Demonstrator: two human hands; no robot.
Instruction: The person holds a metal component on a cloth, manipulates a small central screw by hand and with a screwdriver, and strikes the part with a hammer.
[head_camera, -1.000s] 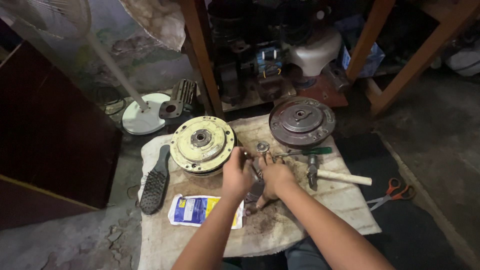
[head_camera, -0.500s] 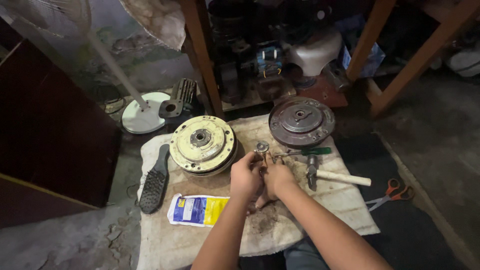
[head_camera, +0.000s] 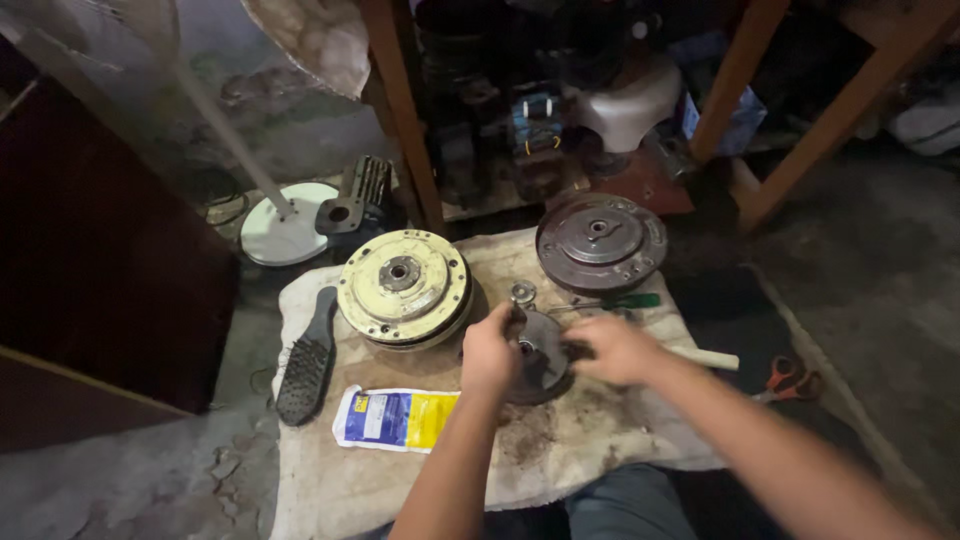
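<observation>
A dark round metal disc (head_camera: 541, 358) lies on a stained cloth (head_camera: 600, 440) in the middle of the head view. My left hand (head_camera: 488, 352) grips its left edge, fingers curled at the top near a small metal ring (head_camera: 522, 293). My right hand (head_camera: 612, 347) holds the disc's right side. A pale yellow round hub (head_camera: 404, 288) sits to the left, and a dark grey ribbed disc (head_camera: 600, 241) stands behind on the right.
A black wire brush (head_camera: 308, 360) and a blue-yellow-white sachet (head_camera: 396, 417) lie at the left of the cloth. A green-handled screwdriver (head_camera: 620, 301), a wooden-handled tool (head_camera: 708, 357) and orange scissors (head_camera: 785, 376) are to the right. Wooden frame legs (head_camera: 405, 120) and a fan base (head_camera: 285, 222) stand behind.
My hands have drawn slightly apart, each now on one side of the dark disc. The view has shifted a little to the right.
</observation>
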